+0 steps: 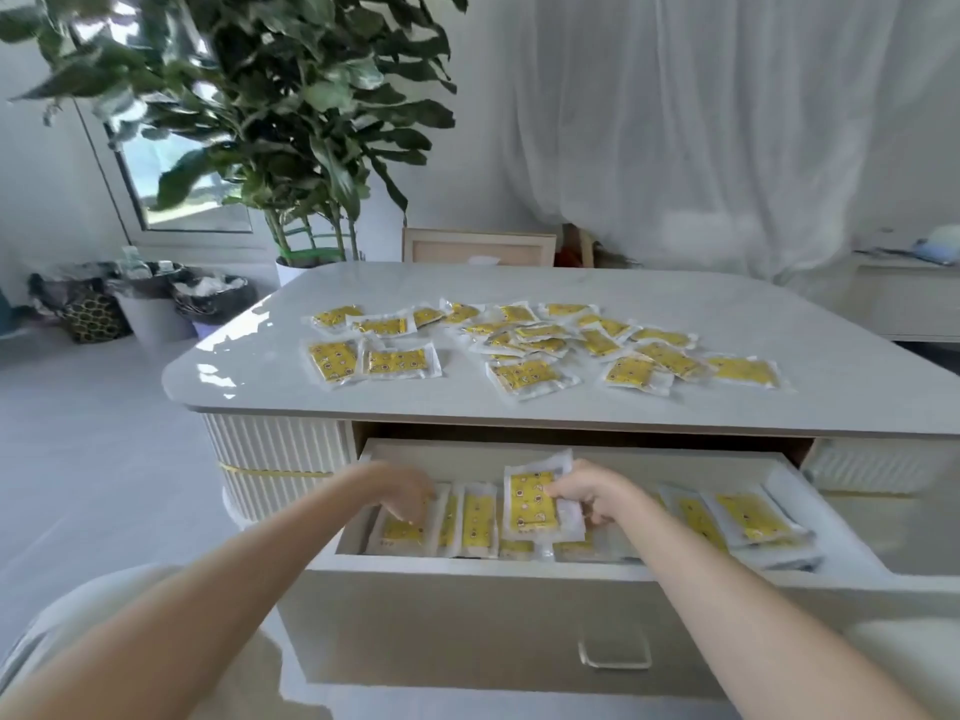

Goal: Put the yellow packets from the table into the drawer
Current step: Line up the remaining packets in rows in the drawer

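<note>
Bare forearms (727, 589) reach from the camera into the open drawer (467, 615) below the pale surface (519, 283), where the task looks only partly done: well over a dozen loose packets (524, 375) lie scattered on top, while filed packets (478, 517) stand on edge along the drawer's left and more lean at its right. The right grip (587, 493) pinches one yellow packet (535, 504) upright above the middle gap, seemingly about to slot it in; the left grip (410, 493) touches the standing row, though whether it pinches one cannot be told.
</note>
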Tool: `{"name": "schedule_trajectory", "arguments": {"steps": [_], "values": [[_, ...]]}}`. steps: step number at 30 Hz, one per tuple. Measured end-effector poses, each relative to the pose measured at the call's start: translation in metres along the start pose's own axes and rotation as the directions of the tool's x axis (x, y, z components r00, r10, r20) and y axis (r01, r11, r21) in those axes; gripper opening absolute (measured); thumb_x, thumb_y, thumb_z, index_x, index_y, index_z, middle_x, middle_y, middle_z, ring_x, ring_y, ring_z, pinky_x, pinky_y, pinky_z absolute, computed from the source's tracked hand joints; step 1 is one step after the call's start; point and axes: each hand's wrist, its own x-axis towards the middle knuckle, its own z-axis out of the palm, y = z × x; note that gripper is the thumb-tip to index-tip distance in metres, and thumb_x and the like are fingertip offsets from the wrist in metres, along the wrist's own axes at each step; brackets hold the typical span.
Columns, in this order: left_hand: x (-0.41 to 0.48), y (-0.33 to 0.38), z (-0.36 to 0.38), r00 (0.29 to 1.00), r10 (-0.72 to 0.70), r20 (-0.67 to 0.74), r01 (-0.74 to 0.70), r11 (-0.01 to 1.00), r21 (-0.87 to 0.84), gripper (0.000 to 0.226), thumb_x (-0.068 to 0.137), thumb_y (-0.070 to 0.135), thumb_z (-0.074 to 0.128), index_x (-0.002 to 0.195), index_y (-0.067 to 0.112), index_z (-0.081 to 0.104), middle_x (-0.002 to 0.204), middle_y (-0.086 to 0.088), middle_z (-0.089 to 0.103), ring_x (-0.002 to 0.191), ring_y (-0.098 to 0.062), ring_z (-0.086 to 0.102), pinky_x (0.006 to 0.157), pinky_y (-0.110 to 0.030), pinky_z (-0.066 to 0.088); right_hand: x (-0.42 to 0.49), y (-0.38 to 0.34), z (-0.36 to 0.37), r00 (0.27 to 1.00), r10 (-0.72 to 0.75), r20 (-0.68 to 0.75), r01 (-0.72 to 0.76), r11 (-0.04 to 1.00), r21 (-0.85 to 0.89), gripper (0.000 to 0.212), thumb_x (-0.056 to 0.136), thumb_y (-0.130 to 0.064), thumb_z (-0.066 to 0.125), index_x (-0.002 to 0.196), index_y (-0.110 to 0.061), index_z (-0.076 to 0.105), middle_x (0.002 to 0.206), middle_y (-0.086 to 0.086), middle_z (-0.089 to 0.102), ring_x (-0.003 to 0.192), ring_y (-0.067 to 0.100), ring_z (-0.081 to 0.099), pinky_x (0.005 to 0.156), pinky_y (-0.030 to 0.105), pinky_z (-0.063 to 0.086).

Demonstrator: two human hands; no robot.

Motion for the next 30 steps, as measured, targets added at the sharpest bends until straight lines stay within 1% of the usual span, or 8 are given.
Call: {"name": "schedule_trajectory", "arguments": {"steps": [2, 4, 8, 10, 13, 18, 25, 30], "values": [[0.002, 0.007, 0.0, 1.0, 0.032, 0.001, -0.032, 0.998, 0.059, 0.055, 0.097, 0.017, 0.039, 0.15, 0.013, 0.023, 0.157, -0.005, 0.021, 0.144, -0.024, 0.022, 0.118, -0.038, 0.021, -0.004, 0.012, -0.013, 0.999, 0.022, -0.029, -0.022, 1.0, 0.001, 0.029, 0.094, -0.015, 0.057, 0.119, -0.003, 0.049, 0.108, 0.011, 0.062, 0.084, 0.023, 0.058, 0.073, 0.034, 0.051], [0.002, 0.014, -0.001, 0.998, 0.068, -0.01, -0.066, 0.993, 0.101, 0.055, 0.097, 0.024, 0.041, 0.15, 0.017, 0.024, 0.157, -0.004, 0.022, 0.144, -0.025, 0.022, 0.118, -0.041, 0.022, -0.007, 0.022, -0.023, 0.999, 0.023, -0.042, -0.023, 1.0, 0.001, 0.026, 0.094, -0.015, 0.057, 0.116, -0.002, 0.05, 0.102, 0.012, 0.061, 0.083, 0.024, 0.058, 0.077, 0.036, 0.052], [0.008, 0.017, 0.004, 0.996, 0.093, -0.015, -0.09, 0.985, 0.15, 0.061, 0.096, 0.031, 0.049, 0.15, 0.021, 0.023, 0.156, -0.002, 0.023, 0.143, -0.024, 0.025, 0.116, -0.038, 0.024, -0.01, 0.028, -0.034, 0.999, 0.005, -0.053, -0.01, 0.996, -0.093, 0.014, 0.095, -0.017, 0.054, 0.103, -0.007, 0.047, 0.079, 0.006, 0.052, 0.064, 0.016, 0.051, 0.054, 0.027, 0.046], [0.015, 0.013, 0.008, 0.998, 0.068, -0.005, -0.065, 0.979, 0.191, 0.07, 0.092, 0.035, 0.055, 0.151, 0.023, 0.019, 0.157, -0.001, 0.022, 0.143, -0.024, 0.025, 0.116, -0.039, 0.025, -0.001, 0.027, -0.036, 1.0, -0.002, -0.03, -0.004, 0.986, -0.167, 0.017, 0.095, -0.018, 0.054, 0.107, -0.007, 0.049, 0.083, 0.006, 0.052, 0.068, 0.018, 0.051, 0.051, 0.026, 0.041], [0.029, 0.004, 0.014, 0.999, 0.037, 0.021, -0.041, 0.97, 0.241, 0.08, 0.089, 0.033, 0.062, 0.152, 0.021, 0.013, 0.157, -0.002, 0.021, 0.142, -0.024, 0.027, 0.113, -0.036, 0.03, 0.023, 0.024, -0.032, 1.0, -0.012, 0.005, 0.013, 0.973, -0.232, 0.02, 0.094, -0.016, 0.055, 0.11, -0.005, 0.051, 0.1, 0.011, 0.057, 0.082, 0.023, 0.055, 0.059, 0.028, 0.047], [0.054, -0.001, 0.015, 0.998, 0.044, 0.033, -0.052, 0.944, 0.327, 0.092, 0.084, 0.032, 0.068, 0.153, 0.022, 0.008, 0.158, -0.002, 0.017, 0.14, -0.026, 0.03, 0.11, -0.036, 0.032, 0.06, 0.028, -0.015, 0.998, 0.033, 0.053, -0.025, 0.989, -0.145, 0.034, 0.092, -0.015, 0.06, 0.123, -0.003, 0.055, 0.122, 0.01, 0.063, 0.105, 0.023, 0.064, 0.091, 0.037, 0.053], [0.079, -0.003, 0.014, 0.998, -0.055, 0.008, 0.049, 0.94, 0.337, 0.089, 0.079, 0.033, 0.073, 0.149, 0.019, 0.02, 0.139, -0.003, 0.046, 0.123, -0.024, 0.049, 0.093, -0.031, 0.045, 0.076, 0.031, -0.004, 1.0, 0.025, -0.005, -0.026, 0.997, -0.072, 0.034, 0.085, -0.023, 0.071, 0.111, -0.005, 0.06, 0.109, 0.011, 0.066, 0.089, 0.024, 0.068, 0.065, 0.032, 0.059], [0.078, 0.013, 0.003, 0.997, -0.038, -0.063, 0.053, 0.966, 0.253, 0.061, 0.084, 0.039, 0.065, 0.136, 0.013, 0.046, 0.129, -0.005, 0.054, 0.11, -0.022, 0.056, 0.091, -0.032, 0.05, 0.072, 0.031, -0.009, 0.997, 0.008, -0.075, -0.003, 0.998, 0.064, 0.023, 0.091, -0.02, 0.062, 0.101, 0.001, 0.062, 0.076, 0.007, 0.056, 0.06, 0.018, 0.057, 0.049, 0.028, 0.054]]}}
